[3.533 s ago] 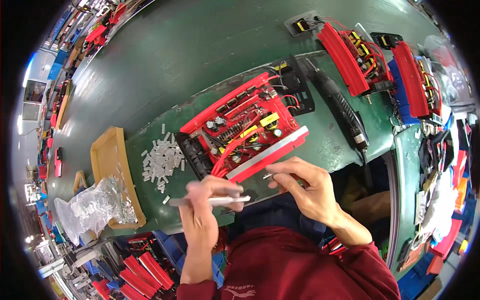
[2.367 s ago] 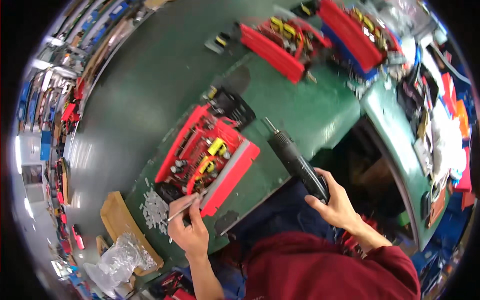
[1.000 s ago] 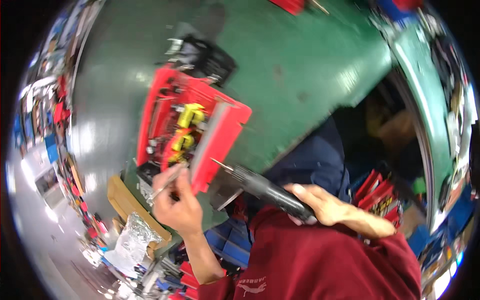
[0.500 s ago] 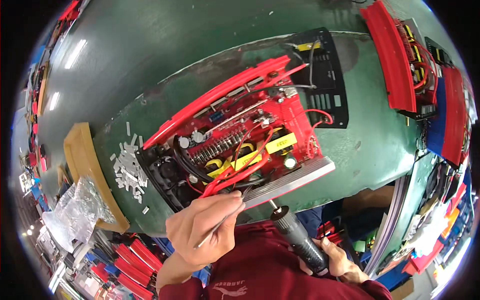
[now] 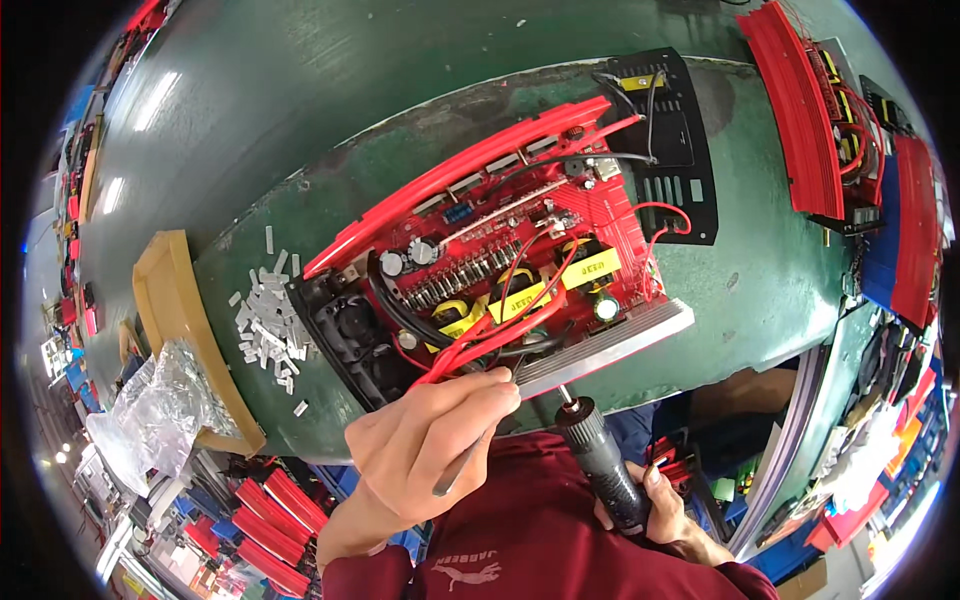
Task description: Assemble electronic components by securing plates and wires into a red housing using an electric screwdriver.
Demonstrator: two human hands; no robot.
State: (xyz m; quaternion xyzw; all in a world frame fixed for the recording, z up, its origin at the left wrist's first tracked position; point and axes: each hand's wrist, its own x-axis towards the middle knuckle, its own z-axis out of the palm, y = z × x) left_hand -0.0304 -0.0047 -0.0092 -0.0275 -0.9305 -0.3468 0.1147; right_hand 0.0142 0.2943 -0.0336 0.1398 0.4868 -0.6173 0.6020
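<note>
Pinching a thin metal tool (image 5: 456, 474) in my left hand (image 5: 425, 440) at lower centre, I should square the black screwdriver (image 5: 604, 464), grasped in my right hand (image 5: 666, 508), to the silver edge (image 5: 612, 350).

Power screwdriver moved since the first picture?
Yes, toward the person: the screwdriver lay on the green table, right of the red case; now the right hand holds it at the table's near edge.

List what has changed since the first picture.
The right hand took the electric screwdriver from right of the open red circuit unit to its near side. The left hand, holding a slim metal tool, moved in by the red wires. The pale pieces stayed left.
</note>
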